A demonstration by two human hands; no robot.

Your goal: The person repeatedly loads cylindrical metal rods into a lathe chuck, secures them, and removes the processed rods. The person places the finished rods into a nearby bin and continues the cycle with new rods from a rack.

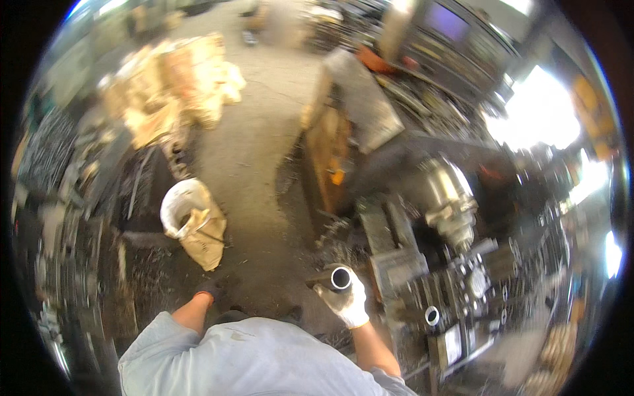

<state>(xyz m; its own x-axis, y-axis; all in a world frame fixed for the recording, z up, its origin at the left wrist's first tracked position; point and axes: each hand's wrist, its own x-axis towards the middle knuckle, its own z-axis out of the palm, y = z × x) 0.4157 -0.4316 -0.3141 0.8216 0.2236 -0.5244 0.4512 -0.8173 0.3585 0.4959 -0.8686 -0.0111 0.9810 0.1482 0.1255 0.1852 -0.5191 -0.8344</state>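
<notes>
My right hand [346, 299], in a white work glove with a yellow hem, grips a metal tube [341, 278]. The tube's bright, ring-shaped end faces up towards me, and its dark bore shows. To the right of that hand is a machine tool with a shiny metal spindle head [448, 198]. Another round tube end [432, 315] shows on the machine's near side. On the other side of my body, my left hand [216, 291] wears a dark glove with an orange hem. It hangs low against the dark floor, too dim to show its fingers.
A white-lined brown sack [205, 242] stands on the floor ahead to the left. Beyond it lies a heap of tan sacks [173, 84]. A metal plate [364, 94] tops a brown cabinet [324, 158] ahead to the right. Blurred metal stock [69, 262] lines the left side.
</notes>
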